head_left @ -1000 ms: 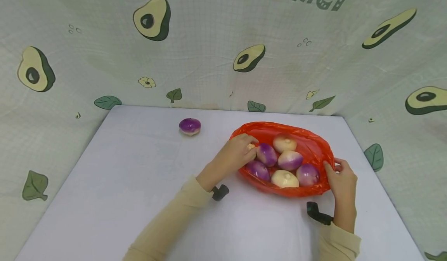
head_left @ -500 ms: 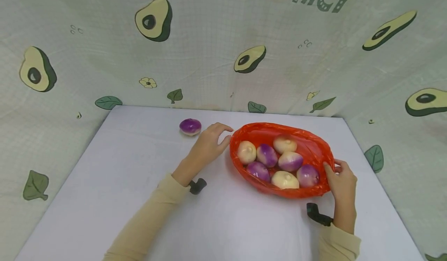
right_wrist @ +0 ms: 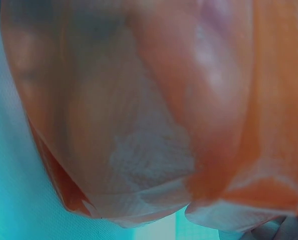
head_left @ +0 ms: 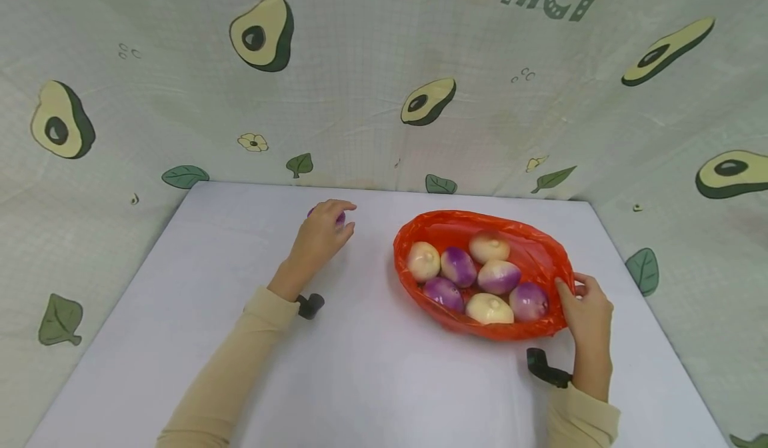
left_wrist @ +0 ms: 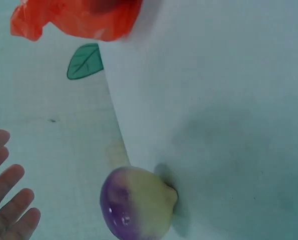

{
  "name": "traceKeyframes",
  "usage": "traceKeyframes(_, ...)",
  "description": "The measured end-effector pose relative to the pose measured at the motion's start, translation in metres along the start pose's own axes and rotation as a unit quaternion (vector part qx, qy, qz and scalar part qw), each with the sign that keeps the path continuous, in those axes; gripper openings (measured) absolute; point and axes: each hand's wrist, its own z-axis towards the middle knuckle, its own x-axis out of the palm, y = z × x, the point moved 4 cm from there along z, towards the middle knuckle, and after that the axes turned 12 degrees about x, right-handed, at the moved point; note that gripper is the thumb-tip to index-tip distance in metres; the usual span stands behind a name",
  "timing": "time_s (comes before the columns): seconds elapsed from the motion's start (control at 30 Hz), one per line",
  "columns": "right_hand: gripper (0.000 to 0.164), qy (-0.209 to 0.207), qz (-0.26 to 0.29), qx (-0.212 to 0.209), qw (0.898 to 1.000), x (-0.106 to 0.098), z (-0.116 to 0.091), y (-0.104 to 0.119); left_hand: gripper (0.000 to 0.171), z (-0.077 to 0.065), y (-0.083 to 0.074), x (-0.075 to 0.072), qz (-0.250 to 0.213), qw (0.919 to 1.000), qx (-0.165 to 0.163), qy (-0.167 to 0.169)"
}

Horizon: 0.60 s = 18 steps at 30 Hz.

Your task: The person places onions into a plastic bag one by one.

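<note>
A purple-and-white turnip (left_wrist: 138, 202) lies on the table near its far edge; in the head view the left hand (head_left: 317, 236) mostly covers it. That hand's fingers (left_wrist: 11, 182) are spread and apart from the turnip in the left wrist view. To the right stands a red plastic bag (head_left: 537, 251) with its mouth wide, several turnips (head_left: 499, 276) inside. The right hand (head_left: 589, 311) pinches the bag's right rim, thumb inside and fingers outside. Red film fills most of the right wrist view, with turnips blurred behind it.
The white table (head_left: 372, 375) meets a cloth (head_left: 360, 88) printed with avocados and leaves along its back and sides. A black wrist strap piece (head_left: 311, 306) sticks out beside the left wrist, another black piece (head_left: 547, 368) beside the right.
The left hand has let go of a pale turnip at the bag's left end and moved left to the turnip outside. The right hand and the bag stay in place.
</note>
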Motion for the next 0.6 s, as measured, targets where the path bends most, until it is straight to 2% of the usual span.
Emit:
traceKeyframes(0.1, 0.066, -0.001, 0.0, 0.003, 1.0, 0.0, -0.001, 0.0, 0.03, -0.001, 0.012, -0.001, -0.003, 0.9999, -0.012, -0.007)
traceKeyframes(0.4, 0.067, 0.002, 0.002, 0.005, 1.0, 0.0, -0.001, 0.001, 0.045, -0.005, 0.044, 0.002, 0.008, 0.9982, -0.054, 0.026)
traceKeyframes(0.6, 0.068, 0.008, 0.002, 0.008, 1.0, 0.0, 0.0, 0.001, 0.055, -0.006, 0.057, 0.007, -0.002, 0.9967, -0.074, 0.033)
